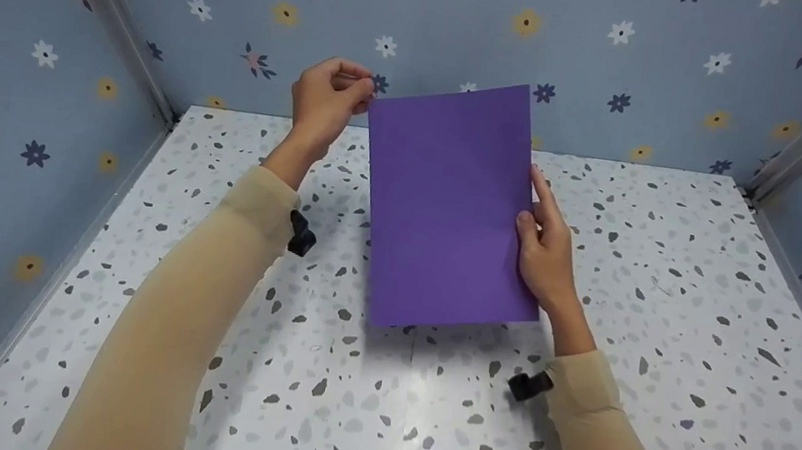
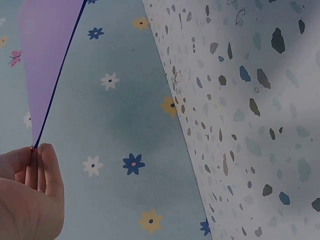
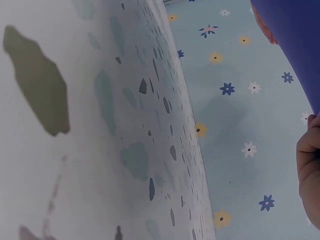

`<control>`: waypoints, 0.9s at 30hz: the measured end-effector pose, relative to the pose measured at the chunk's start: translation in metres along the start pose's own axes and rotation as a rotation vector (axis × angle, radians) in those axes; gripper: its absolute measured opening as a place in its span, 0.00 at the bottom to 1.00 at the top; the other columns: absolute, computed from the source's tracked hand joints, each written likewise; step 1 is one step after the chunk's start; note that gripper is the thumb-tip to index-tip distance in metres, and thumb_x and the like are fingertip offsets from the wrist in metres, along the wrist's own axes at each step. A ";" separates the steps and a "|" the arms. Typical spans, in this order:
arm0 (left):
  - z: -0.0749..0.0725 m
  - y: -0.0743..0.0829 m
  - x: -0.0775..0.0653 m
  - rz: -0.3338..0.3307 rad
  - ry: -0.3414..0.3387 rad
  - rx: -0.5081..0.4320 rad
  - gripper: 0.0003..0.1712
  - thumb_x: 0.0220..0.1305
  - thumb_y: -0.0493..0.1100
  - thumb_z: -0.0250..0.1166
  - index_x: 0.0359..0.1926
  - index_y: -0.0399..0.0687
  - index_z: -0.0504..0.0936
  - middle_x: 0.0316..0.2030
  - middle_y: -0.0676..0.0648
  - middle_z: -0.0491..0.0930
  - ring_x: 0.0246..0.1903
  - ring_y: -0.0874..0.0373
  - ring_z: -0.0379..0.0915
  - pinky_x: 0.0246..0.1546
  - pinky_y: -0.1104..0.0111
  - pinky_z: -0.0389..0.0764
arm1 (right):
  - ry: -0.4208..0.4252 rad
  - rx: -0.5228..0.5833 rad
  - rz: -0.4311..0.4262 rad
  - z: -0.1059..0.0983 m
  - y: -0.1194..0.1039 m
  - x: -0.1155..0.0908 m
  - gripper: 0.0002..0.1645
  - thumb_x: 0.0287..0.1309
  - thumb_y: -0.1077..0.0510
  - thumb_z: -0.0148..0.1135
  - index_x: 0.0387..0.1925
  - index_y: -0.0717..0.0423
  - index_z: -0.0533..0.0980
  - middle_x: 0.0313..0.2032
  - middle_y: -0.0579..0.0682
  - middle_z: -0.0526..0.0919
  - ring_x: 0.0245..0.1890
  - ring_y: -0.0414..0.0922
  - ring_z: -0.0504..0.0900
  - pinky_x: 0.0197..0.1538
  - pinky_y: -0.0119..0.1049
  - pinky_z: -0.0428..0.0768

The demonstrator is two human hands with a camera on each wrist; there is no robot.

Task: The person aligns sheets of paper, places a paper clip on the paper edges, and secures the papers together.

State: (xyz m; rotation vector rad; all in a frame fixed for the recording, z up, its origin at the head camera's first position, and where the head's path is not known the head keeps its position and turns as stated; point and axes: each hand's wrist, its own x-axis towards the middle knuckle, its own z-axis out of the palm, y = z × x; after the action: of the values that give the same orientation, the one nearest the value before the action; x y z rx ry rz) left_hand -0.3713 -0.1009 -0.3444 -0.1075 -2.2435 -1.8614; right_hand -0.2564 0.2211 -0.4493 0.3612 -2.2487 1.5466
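Observation:
A plain purple sheet of paper (image 1: 450, 208) is held up over the table, tilted slightly in the head view. At its upper left corner, the left hand (image 1: 324, 101) pinches it between thumb and fingertips. The right hand (image 1: 547, 253) grips the right edge, its thumb on the near face and the other fingers partly hidden behind. In the left wrist view the sheet (image 2: 50, 45) narrows to the pinched corner above the left hand (image 2: 32, 197). Only part of the right hand (image 3: 309, 170) shows in the right wrist view, below the sheet (image 3: 295, 40).
Beneath the hands lies a white speckled tabletop (image 1: 662, 315). Blue flowered panels (image 1: 441, 3) stand at the back and both sides, joined by grey corner posts (image 1: 118, 19). Black wrist devices (image 1: 302, 235) sit at both beige sleeves (image 1: 180, 305).

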 end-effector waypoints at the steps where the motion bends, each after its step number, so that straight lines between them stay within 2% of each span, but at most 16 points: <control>1: 0.001 0.000 0.000 0.000 -0.003 0.002 0.10 0.76 0.41 0.67 0.53 0.42 0.86 0.45 0.46 0.87 0.47 0.54 0.85 0.53 0.69 0.85 | -0.002 0.002 0.001 0.000 -0.001 0.000 0.35 0.83 0.63 0.48 0.84 0.43 0.58 0.46 0.63 0.86 0.34 0.47 0.79 0.38 0.34 0.75; 6: 0.004 0.002 0.000 -0.012 -0.018 0.011 0.10 0.75 0.41 0.68 0.52 0.44 0.88 0.44 0.47 0.87 0.46 0.55 0.84 0.52 0.67 0.85 | -0.013 0.022 0.017 0.000 -0.022 -0.003 0.35 0.82 0.67 0.46 0.84 0.54 0.57 0.52 0.68 0.85 0.36 0.49 0.80 0.38 0.34 0.75; 11: 0.006 0.004 0.000 -0.003 -0.030 0.022 0.11 0.75 0.41 0.68 0.53 0.43 0.87 0.44 0.47 0.86 0.45 0.55 0.84 0.52 0.67 0.85 | -0.010 0.014 0.019 0.000 -0.038 -0.006 0.35 0.82 0.68 0.45 0.84 0.55 0.57 0.51 0.68 0.85 0.37 0.46 0.80 0.40 0.33 0.75; 14: 0.006 0.003 0.000 0.000 -0.035 0.019 0.11 0.75 0.41 0.68 0.54 0.42 0.87 0.44 0.47 0.86 0.45 0.55 0.84 0.52 0.67 0.85 | -0.007 0.015 0.015 0.000 -0.030 -0.005 0.35 0.82 0.68 0.45 0.84 0.53 0.57 0.51 0.68 0.85 0.37 0.47 0.80 0.39 0.33 0.75; 20: 0.006 0.004 0.000 0.005 -0.045 0.035 0.09 0.75 0.43 0.69 0.51 0.47 0.89 0.45 0.48 0.87 0.46 0.56 0.83 0.52 0.68 0.84 | -0.001 0.007 0.012 0.000 -0.003 0.000 0.36 0.83 0.65 0.47 0.84 0.46 0.58 0.49 0.64 0.86 0.35 0.47 0.80 0.38 0.33 0.75; 25: 0.006 0.004 0.000 0.020 -0.048 0.041 0.08 0.75 0.43 0.69 0.50 0.49 0.89 0.45 0.48 0.87 0.46 0.56 0.84 0.52 0.68 0.84 | -0.001 0.014 0.011 -0.001 0.000 0.001 0.36 0.83 0.64 0.48 0.84 0.38 0.59 0.46 0.60 0.86 0.33 0.47 0.79 0.37 0.34 0.76; 27: 0.006 0.004 0.000 0.025 -0.050 0.041 0.08 0.74 0.43 0.70 0.50 0.49 0.89 0.45 0.48 0.87 0.46 0.56 0.84 0.53 0.68 0.84 | -0.001 0.012 0.008 -0.001 0.000 0.001 0.36 0.82 0.64 0.48 0.84 0.39 0.59 0.47 0.61 0.86 0.34 0.47 0.80 0.38 0.34 0.76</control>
State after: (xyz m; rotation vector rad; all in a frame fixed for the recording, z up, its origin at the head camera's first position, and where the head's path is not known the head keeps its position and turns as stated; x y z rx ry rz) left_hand -0.3715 -0.0940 -0.3416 -0.1758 -2.3018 -1.8182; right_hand -0.2572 0.2218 -0.4480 0.3564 -2.2450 1.5652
